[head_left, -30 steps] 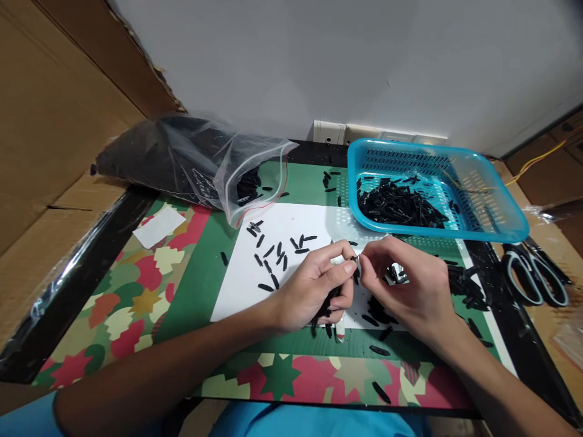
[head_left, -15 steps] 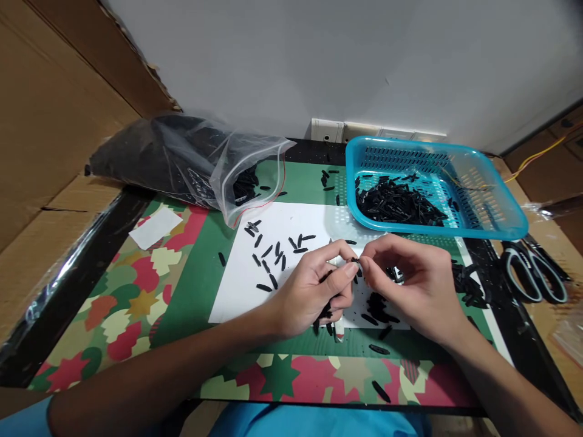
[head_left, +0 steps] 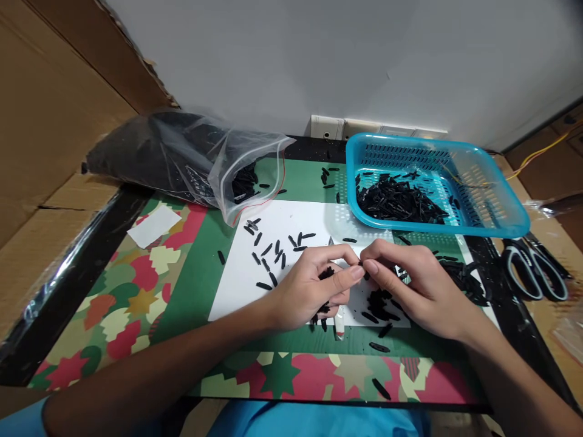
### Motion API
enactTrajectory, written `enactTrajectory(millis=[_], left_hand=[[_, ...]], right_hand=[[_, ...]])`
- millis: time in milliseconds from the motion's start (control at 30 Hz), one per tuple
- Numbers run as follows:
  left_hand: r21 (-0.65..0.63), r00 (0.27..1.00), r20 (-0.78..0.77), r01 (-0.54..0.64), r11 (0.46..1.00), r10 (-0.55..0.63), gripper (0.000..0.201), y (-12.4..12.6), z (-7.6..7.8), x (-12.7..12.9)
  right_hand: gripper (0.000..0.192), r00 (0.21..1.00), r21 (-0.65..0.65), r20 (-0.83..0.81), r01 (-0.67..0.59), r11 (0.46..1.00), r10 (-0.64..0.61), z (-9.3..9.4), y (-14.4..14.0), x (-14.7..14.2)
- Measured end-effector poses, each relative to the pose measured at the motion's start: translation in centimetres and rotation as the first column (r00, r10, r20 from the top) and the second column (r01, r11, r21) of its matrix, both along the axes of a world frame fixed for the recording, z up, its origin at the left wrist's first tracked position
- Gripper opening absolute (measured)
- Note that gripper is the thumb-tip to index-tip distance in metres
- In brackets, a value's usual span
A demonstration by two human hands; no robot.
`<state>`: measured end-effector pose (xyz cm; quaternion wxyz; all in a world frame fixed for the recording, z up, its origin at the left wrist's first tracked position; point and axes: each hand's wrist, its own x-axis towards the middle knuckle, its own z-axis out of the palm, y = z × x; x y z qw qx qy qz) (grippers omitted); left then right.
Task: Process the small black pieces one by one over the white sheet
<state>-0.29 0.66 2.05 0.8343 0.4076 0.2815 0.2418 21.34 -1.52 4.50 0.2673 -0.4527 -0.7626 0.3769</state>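
Observation:
My left hand (head_left: pixel 310 288) is curled over the white sheet (head_left: pixel 241 267), with several elongated black pieces (head_left: pixel 324 309) tucked under its fingers. Its thumb and forefinger pinch one small black piece (head_left: pixel 365 275), mostly hidden by the fingertips. On that same piece my right hand (head_left: pixel 416 285) has its thumb and forefinger closed, so the two hands meet there. A white stick-like tool (head_left: pixel 339 325) lies partly covered below the left hand. Loose black pieces (head_left: pixel 380 306) form a small heap between the hands, and others are scattered across the left of the sheet.
A blue plastic basket (head_left: pixel 501 221) holding many black pieces stands at the back right. An unsealed clear zip bag (head_left: pixel 182 155) of black pieces lies at the back left. Scissors (head_left: pixel 537 276) rest at the right edge. A white paper slip (head_left: pixel 155 226) lies left.
Both pinching fingertips have shifted slightly right and down. My right fingers have closed in flatter around the small piece. Basket, bag and scattered pieces stay as they were.

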Motion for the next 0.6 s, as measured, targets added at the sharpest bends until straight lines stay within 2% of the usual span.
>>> enactTrajectory(millis=[133, 300, 433, 500, 600], left_hand=[[0.018, 0.999, -0.040, 0.031, 0.999, -0.030, 0.027, 0.16, 0.10, -0.21], [0.057, 0.997, -0.065, 0.041, 0.998, -0.037, 0.023, 0.16, 0.11, -0.38], [0.131, 0.997, -0.077, 0.014, 0.991, -0.004, 0.020, -0.13, 0.10, -0.41], [0.156, 0.997, -0.077, 0.009, 0.988, 0.003, 0.020, -0.28, 0.09, -0.44], [0.164, 0.996, -0.084, 0.002, 0.986, 0.012, 0.020, -0.39, 0.02, -0.51]], right_hand=[[0.029, 0.999, -0.101, -0.054, -0.009, 0.995, 0.003, 0.28, 0.13, 0.25], [0.021, 0.981, -0.181, -0.186, 0.013, 0.983, -0.047, 0.00, 0.14, -0.09], [0.016, 0.969, -0.188, -0.230, 0.052, 0.981, -0.095, -0.18, 0.24, -0.23], [0.017, 0.979, -0.177, -0.193, 0.030, 0.984, -0.065, -0.12, 0.34, -0.13], [0.024, 0.996, -0.080, -0.085, -0.011, 0.997, 0.004, 0.02, 0.46, 0.06]])
